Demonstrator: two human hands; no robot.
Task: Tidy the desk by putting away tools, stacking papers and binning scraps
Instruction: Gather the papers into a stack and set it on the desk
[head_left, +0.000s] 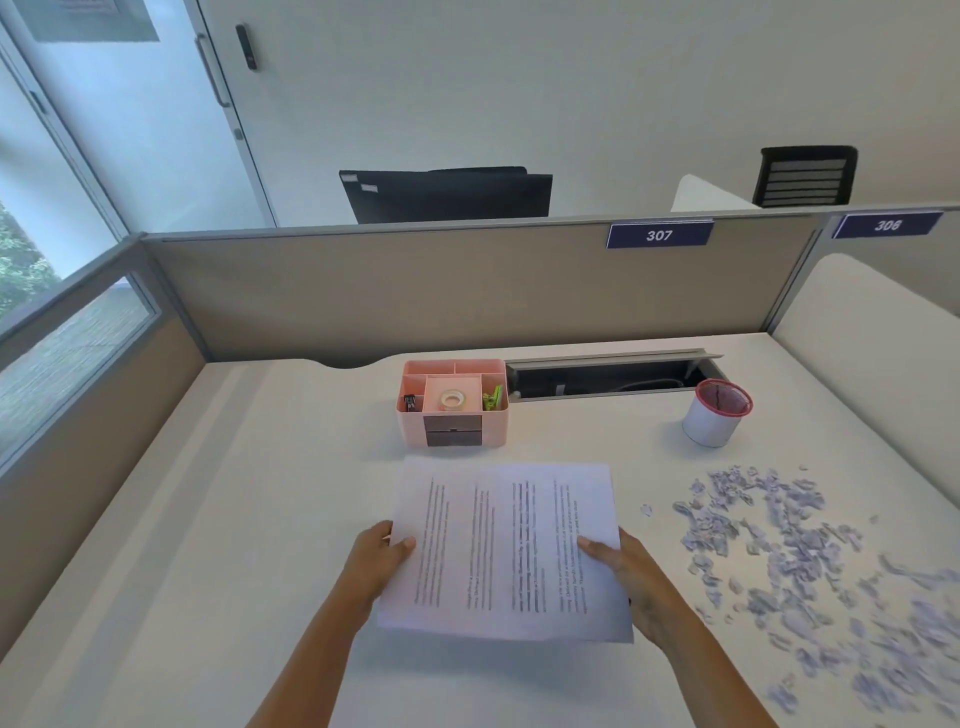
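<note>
Left hand (382, 553) and right hand (621, 566) pinch papers (506, 551) by side edges, just in front of pink organizer (452, 402). Risk: stack edge sweeps scraps (789, 561) right of organizer, scattering them.

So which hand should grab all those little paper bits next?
Probably the right hand. The scraps and the little bin both lie on its side; the left hand sits beyond the papers both hands grip.
</note>
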